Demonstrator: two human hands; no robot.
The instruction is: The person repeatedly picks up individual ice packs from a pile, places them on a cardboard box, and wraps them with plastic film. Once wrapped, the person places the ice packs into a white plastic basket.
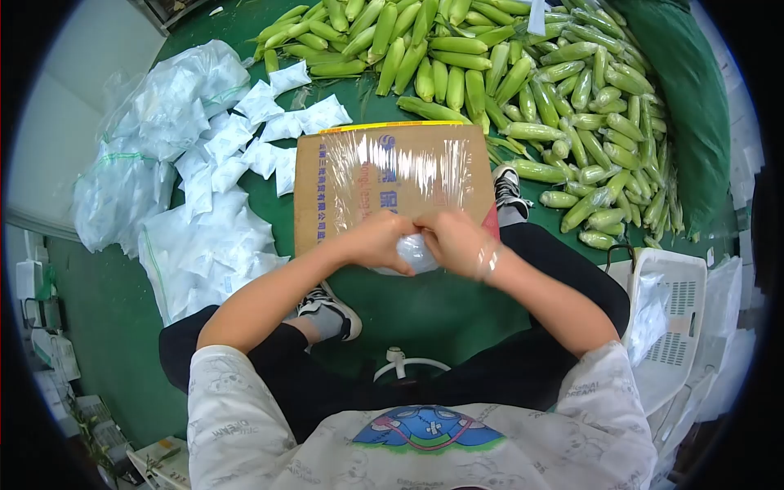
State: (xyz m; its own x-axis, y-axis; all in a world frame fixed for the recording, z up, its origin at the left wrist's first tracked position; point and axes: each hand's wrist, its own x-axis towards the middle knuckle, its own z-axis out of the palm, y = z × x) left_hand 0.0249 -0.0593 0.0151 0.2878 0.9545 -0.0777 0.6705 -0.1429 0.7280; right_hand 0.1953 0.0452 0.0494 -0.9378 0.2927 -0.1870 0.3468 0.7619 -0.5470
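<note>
Both hands meet at the near edge of a cardboard box (pixel 327 175) whose top is covered with shiny clear film. My left hand (pixel 377 238) curves round the left side of a clear plastic wrapped bundle (pixel 417 254). Thumb and fingers of my right hand (pixel 457 243) are pinched together at the bundle's upper right, touching the plastic. What lies inside the bundle cannot be made out. A clear band circles my right wrist.
White ice-pack-like pouches (pixel 233 139) and filled plastic bags (pixel 204 253) lie left of the box. Green corn ears (pixel 457 49) are heaped behind, with wrapped ears (pixel 604 147) at the right. A white plastic basket (pixel 665 318) stands at the right.
</note>
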